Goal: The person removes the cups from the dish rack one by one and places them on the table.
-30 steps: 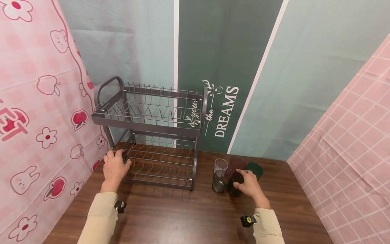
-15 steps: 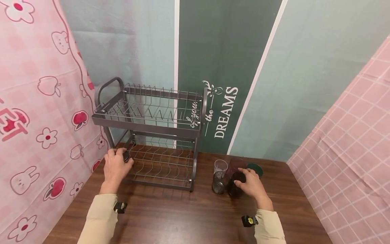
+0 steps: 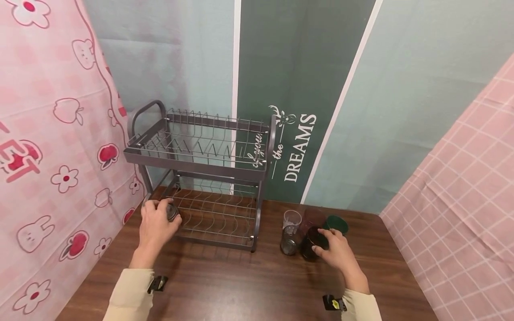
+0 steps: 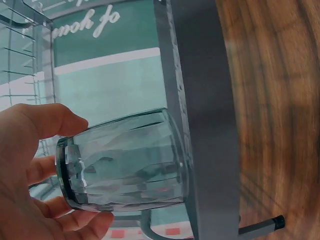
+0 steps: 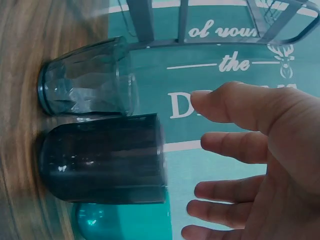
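Observation:
My left hand [image 3: 155, 225] grips a clear glass tumbler [image 4: 125, 162] around its thick base. The tumbler is upside down, its rim right at the lower tier's dark edge [image 4: 207, 125] at the left end of the dish rack [image 3: 196, 168]. Over on the right, my right hand [image 3: 338, 252] has its fingers spread beside a dark cup [image 3: 310, 247]. In the right wrist view the dark cup [image 5: 102, 160] stands upright, with a gap between its rim and the fingertips [image 5: 200, 100].
Beside the dark cup stands a clear faceted glass [image 5: 82, 80]. Another clear glass [image 3: 292, 217], a reddish-purple cup [image 3: 315, 215] and a green cup [image 3: 336, 223] stand behind. Fabric backdrops enclose the wooden table [image 3: 225, 285] at back and sides.
My right hand has come off the dark cup's rim and drawn back slightly toward me. My left hand has shifted a little right and nearer with the tumbler.

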{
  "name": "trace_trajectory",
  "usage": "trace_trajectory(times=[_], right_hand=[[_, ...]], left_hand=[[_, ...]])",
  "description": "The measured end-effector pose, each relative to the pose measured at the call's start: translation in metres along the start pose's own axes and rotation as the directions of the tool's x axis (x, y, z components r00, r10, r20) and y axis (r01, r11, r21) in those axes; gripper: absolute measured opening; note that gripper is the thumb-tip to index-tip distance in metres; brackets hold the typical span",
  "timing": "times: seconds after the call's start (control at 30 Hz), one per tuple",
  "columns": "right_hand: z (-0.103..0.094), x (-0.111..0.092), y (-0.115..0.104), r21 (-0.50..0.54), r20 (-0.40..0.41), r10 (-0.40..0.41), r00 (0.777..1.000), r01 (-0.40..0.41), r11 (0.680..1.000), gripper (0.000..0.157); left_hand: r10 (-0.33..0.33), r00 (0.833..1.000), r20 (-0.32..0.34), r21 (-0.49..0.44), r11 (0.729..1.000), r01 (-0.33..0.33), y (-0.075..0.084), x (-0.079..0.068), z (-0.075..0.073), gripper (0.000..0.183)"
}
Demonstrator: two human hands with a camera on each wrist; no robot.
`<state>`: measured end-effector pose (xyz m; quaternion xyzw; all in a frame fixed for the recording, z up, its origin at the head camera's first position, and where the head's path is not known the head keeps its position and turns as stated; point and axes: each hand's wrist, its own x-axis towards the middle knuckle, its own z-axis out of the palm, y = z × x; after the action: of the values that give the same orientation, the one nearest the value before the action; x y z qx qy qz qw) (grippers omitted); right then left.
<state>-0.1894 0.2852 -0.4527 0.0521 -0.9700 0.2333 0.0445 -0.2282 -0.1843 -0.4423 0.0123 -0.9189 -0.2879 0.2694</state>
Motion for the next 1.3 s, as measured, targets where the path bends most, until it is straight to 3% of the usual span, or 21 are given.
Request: trace_trajectory(times=[0.27,0.6,0.87,1.1,1.3], right_hand=[[-0.008,-0.008,-0.01,0.02,0.065,0.032,0.997,-0.033,0.999,0.057],[-0.005,-0.016,-0.019,-0.029,0.101,0.047,0.994,-0.045,0.999,0.057],[-0.004,-0.021,-0.034,-0.009,0.123,0.032,0.992,-0.031,0.999,0.057],[0.002,-0.022,-0.041,0.009,0.136,0.005,0.991,-0.006,1.0,0.058],[0.008,-0.023,-0.048,0.029,0.104,-0.021,0.994,0.019,0.999,0.055]], left_hand=[[-0.006,0.997,0.071,0.011,1.0,0.005,0.017,-0.008,-0.006,0.046],[0.015,0.994,0.109,0.0,1.0,-0.015,0.033,-0.017,-0.009,0.045],[0.089,0.992,0.088,-0.014,0.996,-0.088,0.042,-0.026,-0.005,0.043],[0.117,0.988,0.106,-0.034,0.993,-0.114,0.052,-0.034,-0.001,0.042],[0.175,0.982,0.072,-0.055,0.984,-0.171,0.06,-0.042,0.005,0.043]])
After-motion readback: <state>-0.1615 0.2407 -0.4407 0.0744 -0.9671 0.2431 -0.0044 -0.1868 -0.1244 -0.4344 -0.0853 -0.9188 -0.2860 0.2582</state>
